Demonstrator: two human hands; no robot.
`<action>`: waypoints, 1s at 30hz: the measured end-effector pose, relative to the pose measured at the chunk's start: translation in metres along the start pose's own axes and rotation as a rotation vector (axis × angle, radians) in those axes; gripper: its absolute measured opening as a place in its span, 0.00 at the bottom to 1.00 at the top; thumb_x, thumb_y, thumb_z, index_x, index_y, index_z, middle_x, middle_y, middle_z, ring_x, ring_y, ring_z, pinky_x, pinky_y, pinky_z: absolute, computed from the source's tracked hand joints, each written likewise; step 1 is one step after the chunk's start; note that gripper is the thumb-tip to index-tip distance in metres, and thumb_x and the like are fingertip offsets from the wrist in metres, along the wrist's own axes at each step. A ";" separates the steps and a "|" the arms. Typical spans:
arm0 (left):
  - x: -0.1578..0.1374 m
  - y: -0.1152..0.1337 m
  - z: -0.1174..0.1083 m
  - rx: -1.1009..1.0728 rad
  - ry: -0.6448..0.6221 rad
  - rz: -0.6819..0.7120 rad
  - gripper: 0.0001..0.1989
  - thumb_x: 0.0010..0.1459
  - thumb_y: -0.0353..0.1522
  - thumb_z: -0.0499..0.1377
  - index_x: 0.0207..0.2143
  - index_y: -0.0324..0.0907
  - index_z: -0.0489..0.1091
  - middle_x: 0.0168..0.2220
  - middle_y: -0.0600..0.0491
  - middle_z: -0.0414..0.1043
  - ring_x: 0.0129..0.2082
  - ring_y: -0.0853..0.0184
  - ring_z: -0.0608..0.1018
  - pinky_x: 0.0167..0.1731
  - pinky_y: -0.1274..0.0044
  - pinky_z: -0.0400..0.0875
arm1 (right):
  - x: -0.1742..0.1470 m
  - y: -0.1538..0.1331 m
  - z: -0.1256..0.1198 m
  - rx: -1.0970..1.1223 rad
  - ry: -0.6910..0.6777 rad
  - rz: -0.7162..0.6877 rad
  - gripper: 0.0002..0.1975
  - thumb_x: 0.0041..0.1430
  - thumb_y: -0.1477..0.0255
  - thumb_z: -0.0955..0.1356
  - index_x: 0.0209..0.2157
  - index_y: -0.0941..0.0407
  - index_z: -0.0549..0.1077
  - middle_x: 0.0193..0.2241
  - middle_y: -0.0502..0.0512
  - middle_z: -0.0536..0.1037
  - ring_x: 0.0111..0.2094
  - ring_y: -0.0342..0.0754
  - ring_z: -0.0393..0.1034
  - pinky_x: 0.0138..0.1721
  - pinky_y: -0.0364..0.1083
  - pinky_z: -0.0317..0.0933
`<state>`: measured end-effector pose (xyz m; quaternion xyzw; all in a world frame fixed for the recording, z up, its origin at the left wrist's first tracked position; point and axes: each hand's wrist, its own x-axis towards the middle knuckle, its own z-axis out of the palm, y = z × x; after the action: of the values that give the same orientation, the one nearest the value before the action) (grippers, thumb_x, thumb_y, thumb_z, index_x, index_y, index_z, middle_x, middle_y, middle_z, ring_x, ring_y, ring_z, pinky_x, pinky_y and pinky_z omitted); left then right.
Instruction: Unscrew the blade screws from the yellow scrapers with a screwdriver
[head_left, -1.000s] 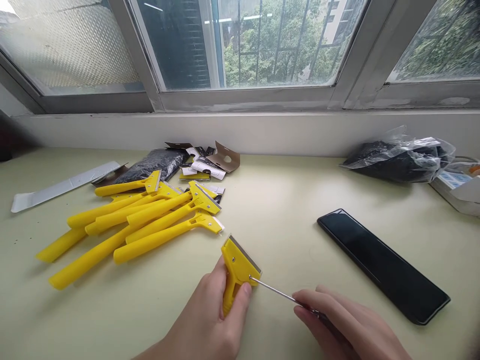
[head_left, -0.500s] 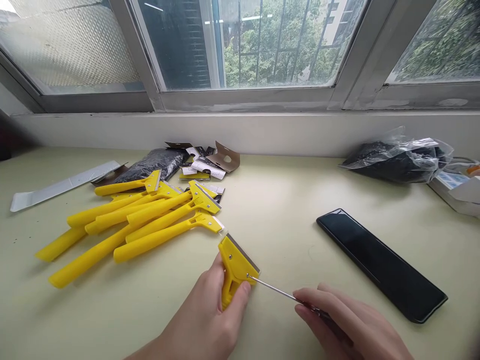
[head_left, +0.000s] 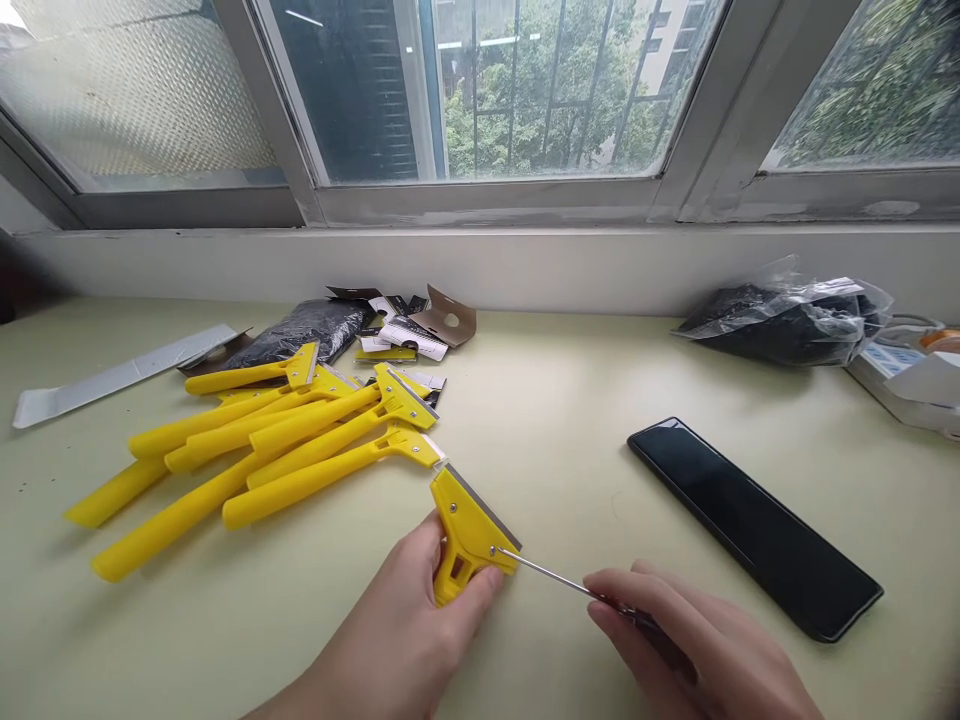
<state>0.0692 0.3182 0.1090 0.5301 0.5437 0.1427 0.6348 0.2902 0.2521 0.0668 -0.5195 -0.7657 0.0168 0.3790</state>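
A yellow scraper (head_left: 469, 535) was gripped by the left hand (head_left: 405, 630), its head lifted and tilted above the tabletop (head_left: 555, 420), with the metal blade seen along its upper edge. A thin screwdriver (head_left: 551, 577) was clasped in the right hand (head_left: 690, 645), and its tip was set against a screw at the lower right corner of the scraper's head. The handle of the screwdriver was hidden inside the fingers.

Just to the left of the held scraper, and nearly touching its blade end, a pile of yellow scrapers (head_left: 262, 450) was laid, their handles fanned away to the left. Whether those were already worked on could not be told. Beyond the pile, cardboard packaging (head_left: 420, 325) and a black bag (head_left: 300, 330) were strewn; a grey strip (head_left: 112, 375) was left at the pile's far left. To the right of the held scraper a black phone (head_left: 750, 525) was laid flat, and well beyond it a clear bag of dark parts (head_left: 780, 320) was placed by the wall.

Judged from this, the work on the one scraper's screw was under way and was not finished; the second screw, higher on the head, was untouched by the tool.
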 end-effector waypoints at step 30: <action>0.001 -0.002 -0.015 0.775 0.330 0.210 0.10 0.71 0.37 0.44 0.44 0.44 0.61 0.33 0.51 0.73 0.34 0.56 0.77 0.34 0.69 0.64 | 0.003 0.000 -0.002 0.042 0.029 0.042 0.10 0.66 0.68 0.66 0.36 0.57 0.77 0.24 0.50 0.78 0.23 0.33 0.71 0.27 0.31 0.66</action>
<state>0.0559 0.3257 0.1087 0.7520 0.5942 0.0746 0.2755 0.2914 0.2538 0.0700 -0.5274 -0.7485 0.0335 0.4005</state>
